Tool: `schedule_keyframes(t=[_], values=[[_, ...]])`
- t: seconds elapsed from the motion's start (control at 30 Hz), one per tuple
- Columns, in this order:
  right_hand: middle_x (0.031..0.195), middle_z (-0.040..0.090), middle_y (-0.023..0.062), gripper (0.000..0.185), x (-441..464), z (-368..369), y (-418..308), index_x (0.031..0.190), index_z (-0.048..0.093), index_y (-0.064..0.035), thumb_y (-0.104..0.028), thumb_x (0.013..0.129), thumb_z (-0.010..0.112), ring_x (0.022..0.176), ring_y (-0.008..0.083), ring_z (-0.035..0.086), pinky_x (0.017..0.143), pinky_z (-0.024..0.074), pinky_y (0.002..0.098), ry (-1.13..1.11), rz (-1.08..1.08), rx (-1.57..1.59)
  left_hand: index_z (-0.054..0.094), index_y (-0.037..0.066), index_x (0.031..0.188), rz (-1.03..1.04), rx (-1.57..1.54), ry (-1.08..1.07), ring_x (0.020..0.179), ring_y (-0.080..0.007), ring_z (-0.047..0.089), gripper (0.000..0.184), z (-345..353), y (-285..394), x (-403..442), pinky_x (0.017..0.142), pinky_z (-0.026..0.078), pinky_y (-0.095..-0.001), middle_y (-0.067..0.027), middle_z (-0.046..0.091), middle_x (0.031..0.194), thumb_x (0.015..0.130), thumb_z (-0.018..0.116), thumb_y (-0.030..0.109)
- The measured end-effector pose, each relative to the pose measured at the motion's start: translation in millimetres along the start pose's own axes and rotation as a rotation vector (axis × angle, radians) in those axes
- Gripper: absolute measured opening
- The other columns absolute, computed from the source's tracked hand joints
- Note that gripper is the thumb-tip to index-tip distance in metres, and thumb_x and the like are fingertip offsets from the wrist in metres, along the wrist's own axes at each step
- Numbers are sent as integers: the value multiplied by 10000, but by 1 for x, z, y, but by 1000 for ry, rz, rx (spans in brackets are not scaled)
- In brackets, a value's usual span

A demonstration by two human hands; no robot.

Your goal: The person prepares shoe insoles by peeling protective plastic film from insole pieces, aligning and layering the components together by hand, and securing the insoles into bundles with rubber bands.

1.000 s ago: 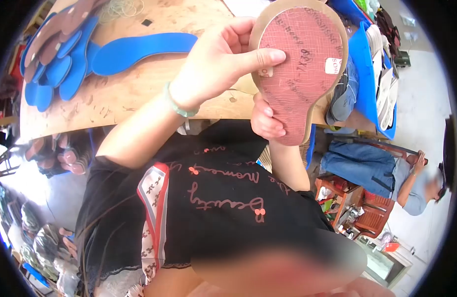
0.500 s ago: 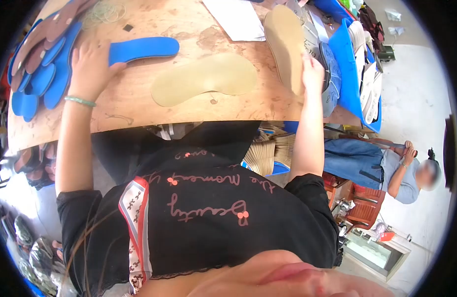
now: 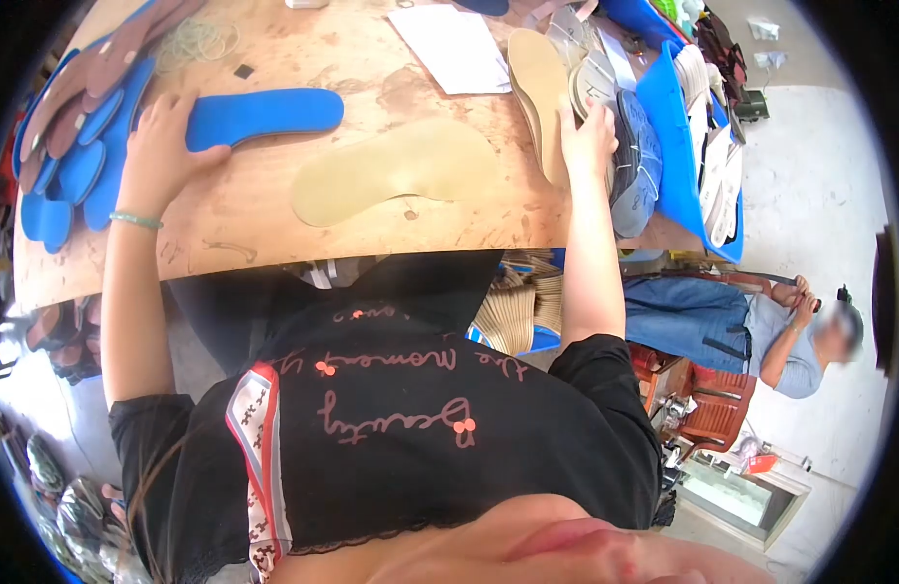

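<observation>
My left hand (image 3: 162, 146) lies over the left end of a blue insole (image 3: 274, 113) on the table, its thumb stretched away from the fingers. At the right, my right hand (image 3: 588, 131) is at the edge of upright-lying beige insoles (image 3: 539, 92), thumb and fingers apart, beside a grey-white insole (image 3: 593, 78). A single beige insole (image 3: 396, 173) rests flat between the hands. Dark blue-grey insoles (image 3: 636, 161) with writing lie just right of my right hand.
Blue and brown insoles (image 3: 80, 161) overlap at the left. White paper (image 3: 449, 49) lies near the back. A blue crate (image 3: 668, 117) of pale insoles stands right; more insoles (image 3: 508, 310) are stacked below the table. Another person (image 3: 795, 341) is at the right.
The brown-faced insole held up a second ago is no longer raised. Since half a second ago, the beige insoles at the right have been lowered and let go by my right hand.
</observation>
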State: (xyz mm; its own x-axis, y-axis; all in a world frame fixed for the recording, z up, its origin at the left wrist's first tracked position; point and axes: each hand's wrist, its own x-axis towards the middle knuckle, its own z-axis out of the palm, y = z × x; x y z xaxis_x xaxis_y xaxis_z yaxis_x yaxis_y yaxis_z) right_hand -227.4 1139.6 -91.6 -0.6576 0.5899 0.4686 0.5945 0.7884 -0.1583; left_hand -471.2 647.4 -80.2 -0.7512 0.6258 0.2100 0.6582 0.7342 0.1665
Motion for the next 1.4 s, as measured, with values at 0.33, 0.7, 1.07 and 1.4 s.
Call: schedule_keyframes(t=[0.33, 0.7, 1.07, 1.4], values=[[1419, 454, 195, 994, 7, -11, -48, 1445, 340, -56, -457, 676, 825, 1322, 317, 430, 1088, 335, 430, -320, 66, 247, 480, 73, 1361, -26, 0, 23, 1195, -323, 454, 830, 1, 2, -2, 1001, 376, -440, -117, 499, 1229, 679, 790, 430], [1349, 474, 239, 865, 16, 13, -25, 1336, 433, 23, -374, 675, 826, 1280, 351, 437, 1081, 352, 430, -158, -3, 274, 528, 78, 1316, -30, -8, 95, 1164, -303, 485, 613, 8, 5, -2, 977, 374, -439, -110, 544, 1192, 847, 658, 451], [1538, 235, 227, 951, 9, 13, -50, 1470, 323, -93, -676, 776, 609, 1419, 386, 236, 1124, 174, 599, -399, 30, -111, 603, 74, 1169, 11, -139, 229, 1031, -361, 560, 298, 16, -8, 8, 887, 449, -418, -163, 603, 1080, 929, 561, 245], [1531, 243, 246, 1032, -42, -68, -158, 1485, 210, 15, -586, 789, 679, 1430, 358, 236, 1152, 164, 479, -81, -360, 593, 615, 58, 1114, 184, -318, 492, 930, -298, 582, 236, -63, 37, 4, 827, 453, -338, -129, 598, 987, 921, 590, 192]])
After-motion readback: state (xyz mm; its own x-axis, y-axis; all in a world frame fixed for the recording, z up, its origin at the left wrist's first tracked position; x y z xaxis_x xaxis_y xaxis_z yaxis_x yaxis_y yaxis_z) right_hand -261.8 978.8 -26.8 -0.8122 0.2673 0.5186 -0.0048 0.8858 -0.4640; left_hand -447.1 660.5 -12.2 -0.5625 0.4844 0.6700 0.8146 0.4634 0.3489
